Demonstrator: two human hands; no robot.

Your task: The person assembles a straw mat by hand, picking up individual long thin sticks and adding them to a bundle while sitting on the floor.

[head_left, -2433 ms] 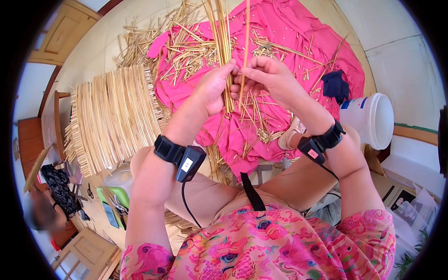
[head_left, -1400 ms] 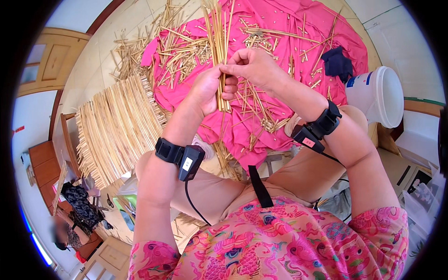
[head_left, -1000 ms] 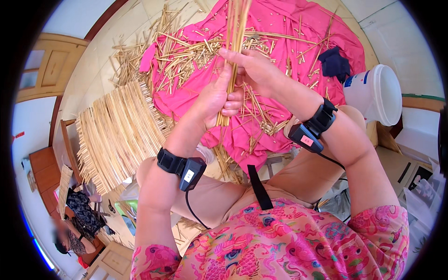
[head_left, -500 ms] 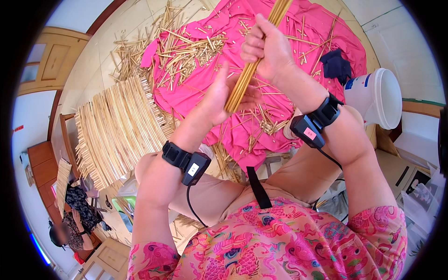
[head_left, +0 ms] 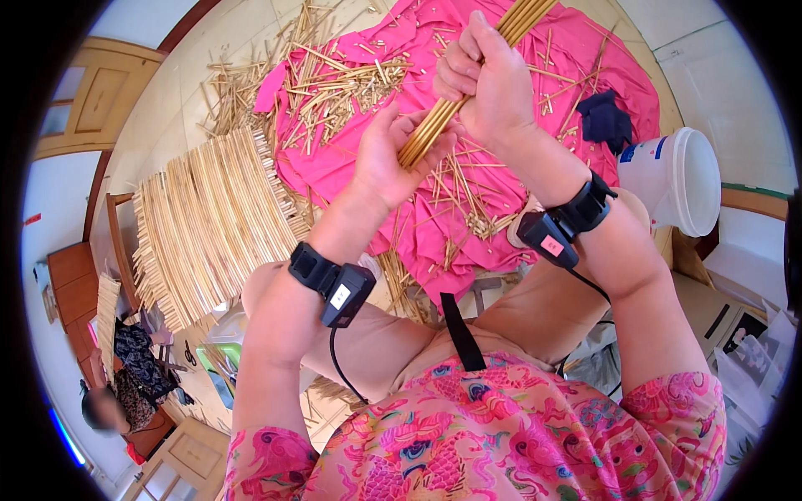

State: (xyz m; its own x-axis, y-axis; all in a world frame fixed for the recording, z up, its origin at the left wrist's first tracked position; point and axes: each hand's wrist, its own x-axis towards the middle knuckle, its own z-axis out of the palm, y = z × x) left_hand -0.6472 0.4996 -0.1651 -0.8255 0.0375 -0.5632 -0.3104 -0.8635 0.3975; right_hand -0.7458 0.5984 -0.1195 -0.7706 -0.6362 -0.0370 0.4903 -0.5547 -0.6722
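Gripping the stalk bundle (head_left: 431,132) in the right hand (head_left: 498,88), fingers closed, while touching its lower end with the left hand (head_left: 387,154), fingers partly open.

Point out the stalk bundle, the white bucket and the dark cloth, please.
Stalk bundle (head_left: 430,132), head view: on its lower section.
White bucket (head_left: 657,188), head view: on its side wall.
Dark cloth (head_left: 603,118), head view: on its crumpled middle.
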